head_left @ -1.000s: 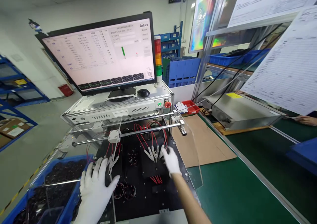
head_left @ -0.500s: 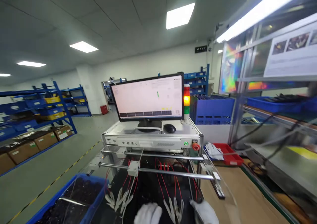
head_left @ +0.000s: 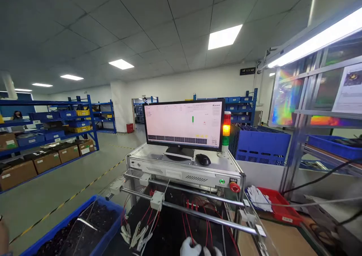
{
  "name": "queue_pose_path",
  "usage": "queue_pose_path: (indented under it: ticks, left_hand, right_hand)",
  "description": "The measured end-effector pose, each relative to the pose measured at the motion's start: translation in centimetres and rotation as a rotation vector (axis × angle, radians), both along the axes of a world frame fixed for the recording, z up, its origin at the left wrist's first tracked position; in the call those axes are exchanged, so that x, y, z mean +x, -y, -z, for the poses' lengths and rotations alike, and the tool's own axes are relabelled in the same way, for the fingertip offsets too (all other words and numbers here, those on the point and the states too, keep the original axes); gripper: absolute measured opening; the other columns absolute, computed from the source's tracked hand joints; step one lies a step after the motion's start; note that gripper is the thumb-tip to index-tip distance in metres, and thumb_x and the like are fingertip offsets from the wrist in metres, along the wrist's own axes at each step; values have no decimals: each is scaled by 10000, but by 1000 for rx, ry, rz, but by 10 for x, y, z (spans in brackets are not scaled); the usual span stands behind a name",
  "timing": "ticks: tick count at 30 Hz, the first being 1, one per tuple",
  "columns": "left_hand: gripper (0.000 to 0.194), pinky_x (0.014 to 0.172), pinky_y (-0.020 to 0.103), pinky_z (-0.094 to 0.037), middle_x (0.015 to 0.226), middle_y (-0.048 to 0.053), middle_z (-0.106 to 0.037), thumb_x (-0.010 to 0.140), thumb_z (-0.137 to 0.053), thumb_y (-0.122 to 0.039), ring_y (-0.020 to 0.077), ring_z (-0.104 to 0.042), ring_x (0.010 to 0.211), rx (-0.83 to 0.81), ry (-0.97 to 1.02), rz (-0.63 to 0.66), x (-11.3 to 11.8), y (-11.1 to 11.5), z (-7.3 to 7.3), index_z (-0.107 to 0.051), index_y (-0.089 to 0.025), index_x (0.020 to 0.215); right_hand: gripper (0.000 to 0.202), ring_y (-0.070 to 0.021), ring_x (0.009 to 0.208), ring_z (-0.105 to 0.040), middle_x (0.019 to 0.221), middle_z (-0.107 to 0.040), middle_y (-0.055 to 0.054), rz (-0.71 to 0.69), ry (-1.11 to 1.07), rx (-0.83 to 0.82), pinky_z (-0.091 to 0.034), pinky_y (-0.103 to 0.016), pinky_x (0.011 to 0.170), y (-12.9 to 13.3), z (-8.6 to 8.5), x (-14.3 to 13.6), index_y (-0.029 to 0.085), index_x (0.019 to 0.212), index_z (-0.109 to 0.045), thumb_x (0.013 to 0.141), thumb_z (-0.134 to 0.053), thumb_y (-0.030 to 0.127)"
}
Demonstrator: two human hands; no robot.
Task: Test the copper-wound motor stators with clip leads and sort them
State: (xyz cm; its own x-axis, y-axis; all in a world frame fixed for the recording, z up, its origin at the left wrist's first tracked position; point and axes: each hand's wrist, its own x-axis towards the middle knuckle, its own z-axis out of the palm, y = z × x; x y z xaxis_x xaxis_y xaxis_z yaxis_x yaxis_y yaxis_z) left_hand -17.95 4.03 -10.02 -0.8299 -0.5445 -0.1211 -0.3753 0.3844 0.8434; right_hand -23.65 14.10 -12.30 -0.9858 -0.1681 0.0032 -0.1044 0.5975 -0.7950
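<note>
At the bottom edge, right of centre, my left hand [head_left: 190, 247] in a white glove has its fingers bent at the lower ends of red wires [head_left: 189, 225]. Close beside it on the right is my right hand [head_left: 212, 251], also gloved and mostly cut off by the frame. Whatever lies between the fingers is hidden. White clips [head_left: 137, 235] on red wires rest on the black work surface to the left. Above the hands run two metal rails [head_left: 198, 213] with a white block [head_left: 157, 201].
Behind the rails stand a monitor [head_left: 183, 124], a mouse [head_left: 203, 159] and a red stop button [head_left: 234, 187]. A blue bin [head_left: 96, 199] of dark parts is at left. White gloves [head_left: 258, 198] and a red tray [head_left: 283, 207] lie at right.
The view has turned left and up. My left hand has moved right to the red wires, and my right hand has come in close beside it. The white clips there are out of sight.
</note>
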Motion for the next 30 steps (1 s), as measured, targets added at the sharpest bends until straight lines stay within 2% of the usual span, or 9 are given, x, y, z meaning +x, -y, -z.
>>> queue_pose_path:
  ticks: [2,4,8,12,15,18,21,26,30]
  left_hand:
    - [111,750,228,-487,829,65,-679,761,-541,-151,151,-634,795,-5,56,-8,3,-1,2,-641,-138,806]
    - [222,765,191,-465,956,54,-670,774,-459,-89,124,-621,860,-25,116,-9,12,5,7,-635,-167,884]
    - [300,869,228,-427,1059,73,-635,729,-491,-74,165,-582,990,-102,270,8,36,25,17,-614,-164,987]
    - [466,976,360,-368,1331,148,-425,724,-525,-120,263,-454,1177,-207,400,-62,65,29,18,-504,-147,1189]
    - [520,1016,361,-328,1415,133,-303,750,-532,-197,270,-339,1270,-250,411,-62,89,21,11,-439,-159,1261]
    - [466,1042,312,-299,1384,121,-363,768,-505,-217,227,-340,1275,-245,347,104,117,10,3,-487,-139,1227]
    - [403,1060,319,-286,1345,102,-433,754,-494,-206,206,-362,1265,-213,347,306,149,3,4,-561,-150,1148]
    - [389,1057,345,-320,1303,101,-490,738,-479,-235,218,-420,1230,-243,417,506,199,13,39,-603,-161,1099]
    - [396,1043,365,-361,1267,61,-533,748,-464,-373,217,-460,1201,-205,380,626,218,44,65,-620,-198,1067]
  right_hand:
    - [425,-248,919,-638,995,-656,-146,30,83,65,-506,-376,799,1,-7,23,176,1084,-526,772,-453,456]
    - [441,-240,941,-633,1017,-650,-191,27,123,150,-480,-335,808,7,-22,39,77,1128,-451,775,-458,341]
    - [327,-221,912,-638,995,-659,-168,88,186,299,-462,-295,743,15,-40,42,114,1053,-461,786,-471,302]
    - [282,-213,912,-631,986,-658,-141,117,192,365,-445,-294,745,-5,-35,34,151,1040,-473,802,-457,300]
    - [304,-246,967,-608,1025,-640,-156,117,195,411,-439,-326,772,-26,-29,36,134,1069,-485,795,-465,265]
    - [367,-287,1159,-480,1243,-505,-205,101,66,451,-388,-364,903,-29,-24,46,97,1121,-495,811,-450,289]
    - [492,-297,1138,-490,1288,-449,-204,-9,-42,415,-406,-384,896,-7,-16,59,101,1182,-471,799,-465,409]
    - [396,-242,918,-613,1165,-524,-171,-43,60,331,-478,-356,744,31,-10,72,115,1146,-481,760,-471,204]
    - [341,-183,869,-614,1104,-564,-60,39,17,240,-486,-315,751,18,-16,94,224,1096,-506,758,-487,269]
